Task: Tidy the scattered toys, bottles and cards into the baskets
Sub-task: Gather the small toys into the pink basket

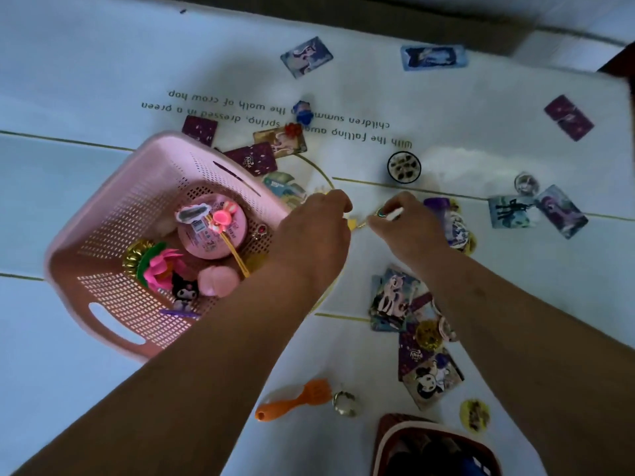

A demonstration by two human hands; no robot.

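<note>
Held just beside the pink perforated plastic basket (144,187) with left grip (316,219) and right grip (403,223) both pinching the small yellow trinket (355,224), likely for straightening before dropping in

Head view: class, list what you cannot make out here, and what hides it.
- Head view: yellow item, mostly covered by left hand and right hand.
- Head view: brown basket, cut by bottom edge; contents too dark.
- Head view: purple container, partly behind right hand.
</note>
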